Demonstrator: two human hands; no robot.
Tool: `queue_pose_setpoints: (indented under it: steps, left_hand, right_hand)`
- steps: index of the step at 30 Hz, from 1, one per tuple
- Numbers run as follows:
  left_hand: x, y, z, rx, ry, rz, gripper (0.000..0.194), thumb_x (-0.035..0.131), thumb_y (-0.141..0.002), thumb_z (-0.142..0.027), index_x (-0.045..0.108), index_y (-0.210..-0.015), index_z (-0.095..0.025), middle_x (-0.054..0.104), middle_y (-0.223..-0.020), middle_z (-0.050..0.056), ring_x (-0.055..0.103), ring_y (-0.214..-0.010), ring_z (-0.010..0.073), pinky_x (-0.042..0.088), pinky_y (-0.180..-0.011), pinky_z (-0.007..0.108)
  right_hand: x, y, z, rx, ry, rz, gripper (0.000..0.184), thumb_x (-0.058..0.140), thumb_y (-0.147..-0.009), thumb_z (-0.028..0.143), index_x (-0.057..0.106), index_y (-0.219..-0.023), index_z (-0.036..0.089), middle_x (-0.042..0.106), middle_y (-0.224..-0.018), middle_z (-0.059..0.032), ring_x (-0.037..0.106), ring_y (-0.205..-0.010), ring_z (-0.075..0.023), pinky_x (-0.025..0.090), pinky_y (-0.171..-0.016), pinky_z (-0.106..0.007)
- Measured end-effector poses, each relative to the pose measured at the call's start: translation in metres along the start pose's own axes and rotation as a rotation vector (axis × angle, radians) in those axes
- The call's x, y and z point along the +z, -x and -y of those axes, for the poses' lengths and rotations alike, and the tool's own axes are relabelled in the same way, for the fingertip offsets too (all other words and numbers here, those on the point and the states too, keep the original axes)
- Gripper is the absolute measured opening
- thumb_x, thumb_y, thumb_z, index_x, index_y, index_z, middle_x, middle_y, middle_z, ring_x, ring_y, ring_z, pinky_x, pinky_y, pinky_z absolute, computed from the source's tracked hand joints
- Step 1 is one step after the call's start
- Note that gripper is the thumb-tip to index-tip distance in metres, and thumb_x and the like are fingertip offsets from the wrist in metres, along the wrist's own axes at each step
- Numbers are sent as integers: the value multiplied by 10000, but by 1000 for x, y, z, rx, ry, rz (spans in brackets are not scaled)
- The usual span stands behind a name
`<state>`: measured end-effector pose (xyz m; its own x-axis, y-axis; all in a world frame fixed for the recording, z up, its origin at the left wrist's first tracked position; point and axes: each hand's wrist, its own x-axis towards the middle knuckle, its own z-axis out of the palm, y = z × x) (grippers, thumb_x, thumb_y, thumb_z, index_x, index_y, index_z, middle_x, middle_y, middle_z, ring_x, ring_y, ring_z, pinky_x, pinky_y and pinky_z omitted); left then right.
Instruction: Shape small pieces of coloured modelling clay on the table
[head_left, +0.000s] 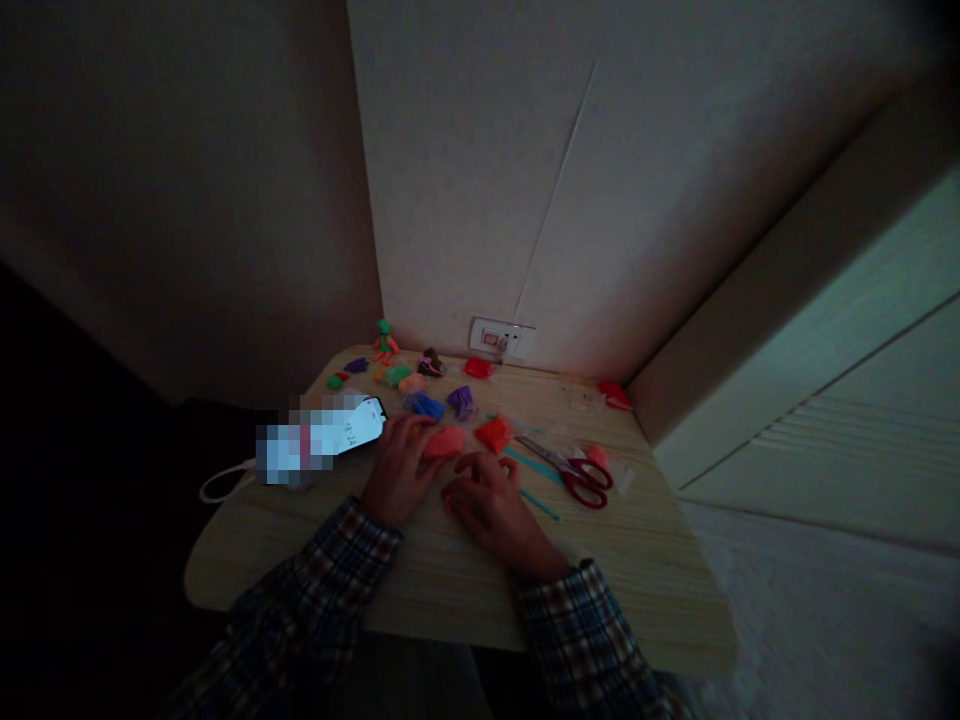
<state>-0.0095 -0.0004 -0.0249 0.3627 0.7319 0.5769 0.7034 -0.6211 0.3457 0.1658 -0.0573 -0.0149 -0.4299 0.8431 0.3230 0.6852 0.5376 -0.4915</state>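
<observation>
My left hand (397,470) is at the middle of the small table, fingers bent around the left side of a packet of pink clay (444,443). My right hand (491,505) is just right of it, palm down with curled fingers. A small red clay piece (448,502) shows at its fingertips, pressed against the tabletop; most of it is hidden. An orange-red clay packet (493,433) lies just beyond the right hand. Blue clay (427,405) and purple clay (463,402) lie beyond the left hand.
Red-handled scissors (574,475) lie to the right over teal strips (536,465). A lit phone (360,428) rests on the left. Along the back stand a green-and-orange clay figure (385,342) and a red packet (478,368). A wall socket (501,338) sits behind the table (622,600).
</observation>
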Motion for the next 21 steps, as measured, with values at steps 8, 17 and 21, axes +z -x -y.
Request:
queue_pose_setpoints:
  steps: [8,17,21]
  left_hand:
    - [5,2,6,-12,4,65,373,605,-823,-209,518,-1183,-157,528,-1202,116,436,-1137,299,388,-1003,502]
    - [8,1,8,-21,42,110,366,537,-867,-225,490,-1226,-176,532,-1210,117,469,-1162,287,381,-1020,495]
    - [12,-3,9,18,30,138,402,538,-869,-254,475,-1258,-173,521,-1265,131,474,-1194,286,378,-1029,485]
  right_hand:
    - [1,0,-2,-6,1,0,140,547,-875,178,671,-873,242,528,-1115,-62,489,-1036,-199,246,-894,-422]
    - [1,0,-2,-30,9,-12,137,546,-878,185,669,-910,235,542,-1125,-67,484,-1041,-199,257,-888,-410]
    - [2,1,-2,-42,9,-12,130,558,-872,195,662,-937,240,554,-1113,-60,496,-1014,-197,265,-884,-408]
